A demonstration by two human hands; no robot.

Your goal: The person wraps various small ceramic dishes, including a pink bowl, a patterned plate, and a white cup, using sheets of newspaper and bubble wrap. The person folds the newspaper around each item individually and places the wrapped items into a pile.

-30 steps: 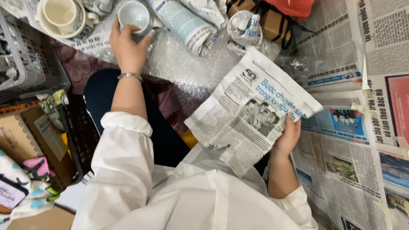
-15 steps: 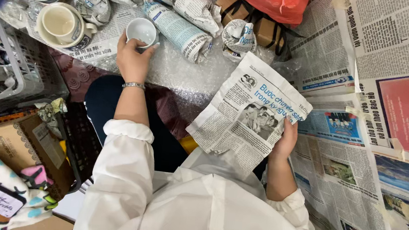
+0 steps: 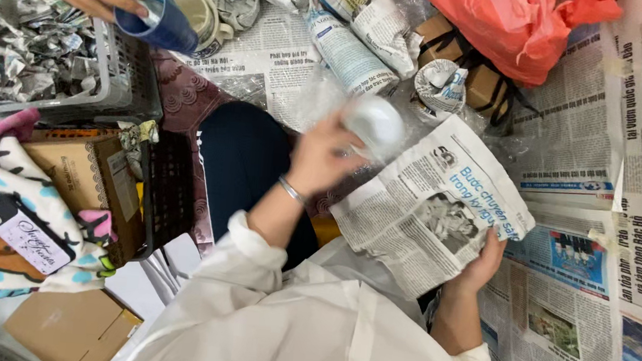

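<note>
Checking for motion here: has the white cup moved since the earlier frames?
Yes. The left hand has carried the cup off the bubble wrap, to the newspaper sheet.

Surface: a floor covered with spread printed newspaper sheets (image 3: 562, 171), overlapping and taped at the right.
Top centre: a clear bubble-wrap sheet (image 3: 298, 93) lies on the papers.
On the wrap: long newspaper-wrapped bundles (image 3: 348, 47) and a small round paper-wrapped parcel (image 3: 439, 86).
Top right: a crumpled orange plastic bag (image 3: 520, 24) beside a brown cardboard box (image 3: 484, 82).
Left: a grey plastic basket (image 3: 117, 81) filled with crumpled newspaper.
Lower left: flat brown cardboard (image 3: 72, 329).
</note>
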